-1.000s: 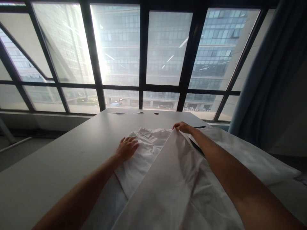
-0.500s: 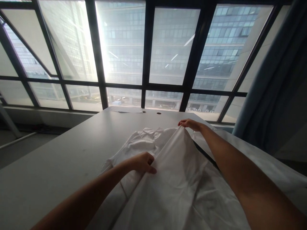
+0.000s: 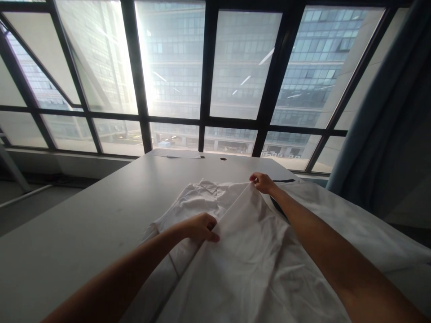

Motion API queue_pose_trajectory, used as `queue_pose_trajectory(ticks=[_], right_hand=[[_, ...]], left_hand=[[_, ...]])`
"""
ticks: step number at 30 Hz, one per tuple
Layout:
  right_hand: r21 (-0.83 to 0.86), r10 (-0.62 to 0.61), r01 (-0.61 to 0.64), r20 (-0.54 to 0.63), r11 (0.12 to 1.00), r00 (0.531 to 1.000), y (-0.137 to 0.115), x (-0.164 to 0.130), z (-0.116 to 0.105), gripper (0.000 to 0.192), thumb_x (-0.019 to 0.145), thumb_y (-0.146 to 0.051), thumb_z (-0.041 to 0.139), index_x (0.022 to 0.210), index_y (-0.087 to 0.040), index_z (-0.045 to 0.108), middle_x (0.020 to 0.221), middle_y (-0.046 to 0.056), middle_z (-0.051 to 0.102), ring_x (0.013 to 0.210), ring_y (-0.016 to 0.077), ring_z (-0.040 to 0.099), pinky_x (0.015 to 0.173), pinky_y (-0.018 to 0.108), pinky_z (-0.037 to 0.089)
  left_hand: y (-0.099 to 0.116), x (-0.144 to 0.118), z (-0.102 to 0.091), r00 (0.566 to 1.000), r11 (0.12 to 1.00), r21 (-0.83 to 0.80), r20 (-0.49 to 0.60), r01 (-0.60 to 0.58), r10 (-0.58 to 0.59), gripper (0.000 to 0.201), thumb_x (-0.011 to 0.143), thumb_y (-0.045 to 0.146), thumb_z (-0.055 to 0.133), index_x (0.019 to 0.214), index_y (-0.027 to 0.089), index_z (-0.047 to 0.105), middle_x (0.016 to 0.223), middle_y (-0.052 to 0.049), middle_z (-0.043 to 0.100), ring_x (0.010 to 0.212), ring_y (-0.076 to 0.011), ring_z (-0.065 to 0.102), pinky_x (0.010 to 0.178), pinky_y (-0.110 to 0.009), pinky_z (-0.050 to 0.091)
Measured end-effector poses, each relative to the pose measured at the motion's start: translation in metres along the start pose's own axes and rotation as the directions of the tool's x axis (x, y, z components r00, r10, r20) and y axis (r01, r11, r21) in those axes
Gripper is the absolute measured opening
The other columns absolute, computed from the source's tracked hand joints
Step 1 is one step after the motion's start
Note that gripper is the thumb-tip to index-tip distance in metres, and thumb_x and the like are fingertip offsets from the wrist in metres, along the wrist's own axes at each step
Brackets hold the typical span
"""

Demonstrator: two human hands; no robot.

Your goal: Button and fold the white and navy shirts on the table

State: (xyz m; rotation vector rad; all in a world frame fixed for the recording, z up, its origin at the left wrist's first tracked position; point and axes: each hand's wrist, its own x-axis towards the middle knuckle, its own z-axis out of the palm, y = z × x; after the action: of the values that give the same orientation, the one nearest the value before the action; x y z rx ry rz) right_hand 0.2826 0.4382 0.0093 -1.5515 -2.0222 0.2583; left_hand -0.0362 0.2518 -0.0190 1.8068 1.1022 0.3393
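**Both hands pinching the folded edge of the white garment**

I see the left hand [image 3: 201, 226] curled nearly closed, thumb and fingers pinching the long folded edge of the white garment [image 3: 242, 251] at its middle. The right hand [image 3: 261, 181] is also closed in a pinch, gripping the same fold at its far end, near the collar [image 3: 210, 185]. The fold runs diagonally between the two hands and stands slightly raised off the layer beneath.

The garment lies on the right half of the table [image 3: 84, 224], reaching from the near edge toward the far edge. Another white sheet [image 3: 357, 224] lies just beside it on the right. The table's left half gives open room. The far edge, below the window [image 3: 208, 67], carries a flat paper [image 3: 178, 154].
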Motion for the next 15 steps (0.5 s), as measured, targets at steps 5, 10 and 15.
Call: queue_pose_trajectory(ticks=[5, 10, 15], right_hand=[[0.18, 0.092, -0.074, -0.095, 0.981, 0.991, 0.006, 0.004, 0.006, 0.013, 0.072, -0.016, 0.052, 0.076, -0.018, 0.064, 0.083, 0.009, 0.066, 0.076, 0.0179, 0.06, 0.073, 0.029, 0.046], [0.388, 0.136, -0.15, 0.065, 0.909, 0.989, 0.007, 0.012, 0.0, 0.006, 0.072, -0.023, 0.054, 0.067, -0.022, 0.056, 0.072, 0.005, 0.062, 0.071, 0.0184, 0.057, 0.068, 0.029, 0.047], [0.353, 0.217, -0.265, 0.17, 0.897, 0.961, 0.013, 0.029, -0.007, 0.01, 0.074, -0.033, 0.059, 0.071, -0.023, 0.06, 0.065, 0.005, 0.059, 0.07, 0.0198, 0.056, 0.066, 0.031, 0.048]], left_hand=[[0.002, -0.001, -0.001, 1.0, 1.0, 0.001, 0.01, 0.001, -0.001, 0.02, 0.065, 0.025, 0.075, 0.081, 0.016, 0.068, 0.076, 0.002, 0.067, 0.067, -0.0122, 0.058, 0.062, -0.022, 0.043], [0.004, -0.003, -0.002, 1.0, 0.999, 0.052, -0.002, -0.004, 0.004, 0.018, 0.065, 0.026, 0.074, 0.078, 0.016, 0.067, 0.073, 0.004, 0.064, 0.066, -0.0114, 0.057, 0.062, -0.022, 0.042], [0.001, -0.001, -0.002, 1.0, 0.996, 0.086, -0.009, -0.005, 0.006, 0.02, 0.065, 0.029, 0.074, 0.078, 0.016, 0.067, 0.076, 0.003, 0.065, 0.069, -0.0125, 0.057, 0.062, -0.022, 0.041]])
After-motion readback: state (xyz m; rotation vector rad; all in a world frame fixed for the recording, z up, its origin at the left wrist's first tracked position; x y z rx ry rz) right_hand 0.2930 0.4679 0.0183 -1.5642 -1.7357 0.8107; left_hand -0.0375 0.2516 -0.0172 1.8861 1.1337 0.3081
